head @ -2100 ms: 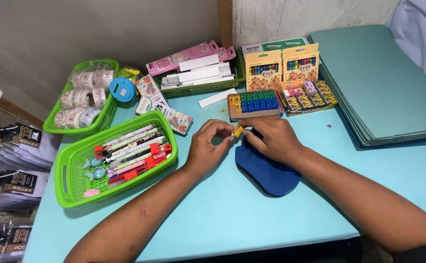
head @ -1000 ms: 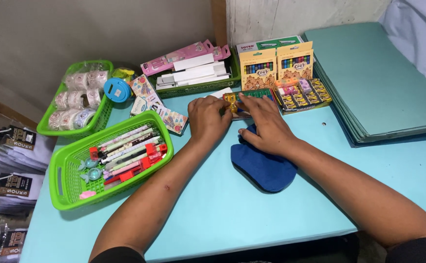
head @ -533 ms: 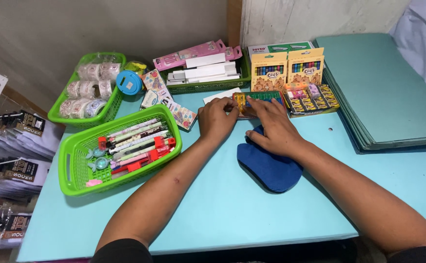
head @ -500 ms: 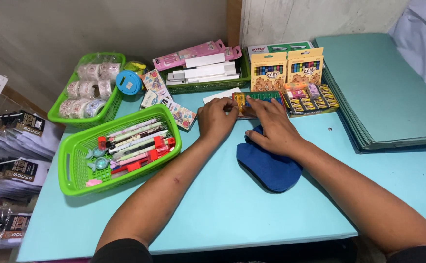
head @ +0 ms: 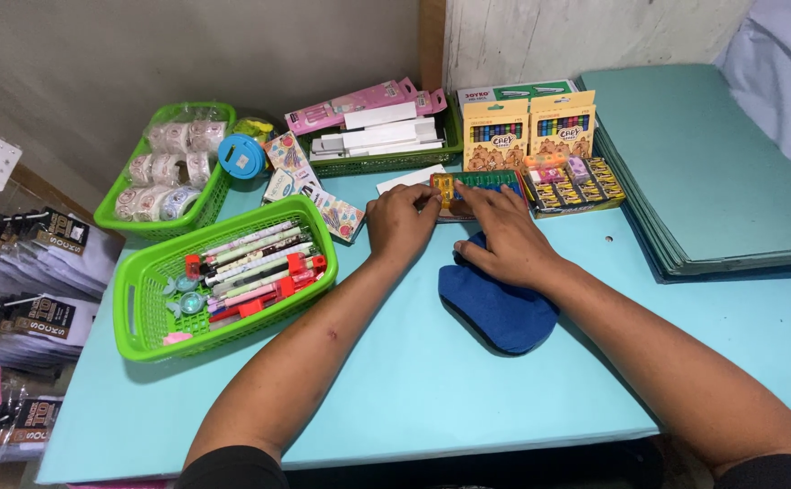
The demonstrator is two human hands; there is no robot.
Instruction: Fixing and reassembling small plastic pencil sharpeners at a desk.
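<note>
Left hand (head: 402,220) and right hand (head: 502,237) at frame centre, fingers pinching small orange item (head: 443,187) beside flat box of coloured pieces (head: 490,182). Blue pouch (head: 497,308) under right wrist. Green basket of pens (head: 223,275) left, stacked green sheets (head: 712,172) right. Bare table (head: 395,380) toward lower frame edge.
</note>
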